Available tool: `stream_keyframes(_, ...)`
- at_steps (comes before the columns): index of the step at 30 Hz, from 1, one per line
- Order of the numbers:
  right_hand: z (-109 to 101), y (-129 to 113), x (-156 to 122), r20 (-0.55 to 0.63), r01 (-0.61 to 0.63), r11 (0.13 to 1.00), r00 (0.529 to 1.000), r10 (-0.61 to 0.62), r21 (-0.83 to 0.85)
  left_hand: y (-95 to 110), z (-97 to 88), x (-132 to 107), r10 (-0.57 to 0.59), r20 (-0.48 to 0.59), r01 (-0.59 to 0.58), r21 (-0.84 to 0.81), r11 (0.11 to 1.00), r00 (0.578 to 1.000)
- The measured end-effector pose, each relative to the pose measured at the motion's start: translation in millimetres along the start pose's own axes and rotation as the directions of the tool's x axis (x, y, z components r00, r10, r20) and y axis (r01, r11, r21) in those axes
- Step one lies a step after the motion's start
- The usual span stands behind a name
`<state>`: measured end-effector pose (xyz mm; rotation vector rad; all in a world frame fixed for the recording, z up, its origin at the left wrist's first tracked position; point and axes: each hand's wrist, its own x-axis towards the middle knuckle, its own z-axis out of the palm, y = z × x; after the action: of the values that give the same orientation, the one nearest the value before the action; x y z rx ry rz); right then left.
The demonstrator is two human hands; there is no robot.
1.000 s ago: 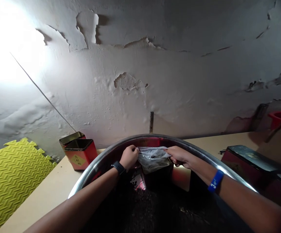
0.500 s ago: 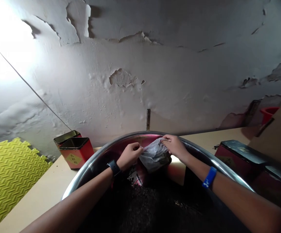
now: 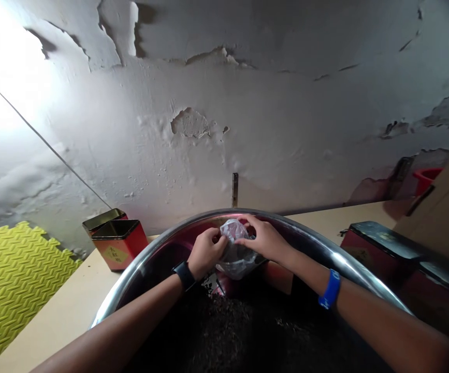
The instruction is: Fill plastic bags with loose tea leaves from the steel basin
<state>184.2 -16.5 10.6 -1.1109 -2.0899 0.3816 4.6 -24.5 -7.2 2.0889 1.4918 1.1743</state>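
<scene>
A clear plastic bag [image 3: 235,248] holding dark loose leaves hangs over the far side of a large steel basin [image 3: 341,261]. My left hand [image 3: 205,252], with a black watch on the wrist, is closed on the bag's left top edge. My right hand [image 3: 265,239], above a blue wristband, is closed on the bag's top right, and the two hands bunch the mouth together. Dark loose leaves [image 3: 243,331] fill the near part of the basin. A red tin [image 3: 247,282] stands under the bag, mostly hidden.
The basin rests on a pale wooden table [image 3: 64,316] against a peeling white wall. Two open red and gold tins [image 3: 115,243] stand at the left. Dark-lidded red boxes [image 3: 387,248] sit at the right. A yellow foam mat [image 3: 10,280] lies beyond the table's left edge.
My hands have come together, gathering the bag's open mouth into a bunch. My right hand moved left toward my left hand. The view shifted slightly.
</scene>
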Motion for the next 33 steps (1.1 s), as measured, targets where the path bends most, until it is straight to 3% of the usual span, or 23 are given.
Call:
stream_keyframes(3, -4, 9, 1, -0.009, -0.095, 0.98, 0.995, 0.095, -0.175, 0, -2.6, 0, 0.002, 0.02, -0.002, 0.036, 0.999, 1.0)
stream_keyframes(6, -10, 19, 5, -0.101, -0.152, 0.975, 0.985, 0.137, -0.162, -1, -9.2, 2, -0.03, 0.123, 0.032, -0.011, 0.999, 0.992)
stream_keyframes(10, -14, 36, 11, -0.176, -0.3, 0.949, 0.944, 0.281, -0.098, 0, -18.0, 5, -0.177, 0.233, 0.208, -0.117, 0.971, 0.956)
stream_keyframes(16, -1, 54, 16, -0.032, -0.417, 0.908, 0.908, 0.418, 0.046, -9, -6.4, 0, -0.385, 0.252, 0.444, -0.249, 0.861, 0.888)
stream_keyframes(20, -1, 57, 14, 0.08, -0.448, 0.893, 0.893, 0.443, 0.052, -25, 12.3, -2, -0.415, 0.2, 0.453, -0.22, 0.864, 0.888)
stream_keyframes(22, -2, 60, 15, 0.076, -0.426, 0.904, 0.903, 0.422, 0.045, -33, 18.4, -1, -0.431, 0.167, 0.46, -0.217, 0.861, 0.887)
stream_keyframes(24, -3, 62, 17, 0.028, -0.374, 0.925, 0.927, 0.373, 0.06, -37, 20.6, -1, -0.396, 0.139, 0.418, -0.217, 0.882, 0.908)
stream_keyframes(26, -1, 63, 20, -0.015, -0.339, 0.936, 0.94, 0.342, 0.091, -35, 19.5, -3, -0.244, 0.085, 0.255, -0.172, 0.951, 0.966)
stream_keyframes(28, 1, 63, 22, -0.031, -0.352, 0.927, 0.933, 0.358, 0.127, -29, 16.1, -7, -0.037, 0.033, 0.04, -0.09, 0.995, 0.999)
stream_keyframes(31, 4, 64, 22, -0.003, -0.435, 0.881, 0.896, 0.444, 0.186, -15, 10.7, -14, 0.198, 0.035, -0.198, 0.014, 0.98, 0.98)
stream_keyframes(33, 7, 67, 20, 0.063, -0.507, 0.83, 0.86, 0.507, 0.235, -9, 9.1, -16, 0.248, 0.047, -0.251, 0.049, 0.967, 0.967)
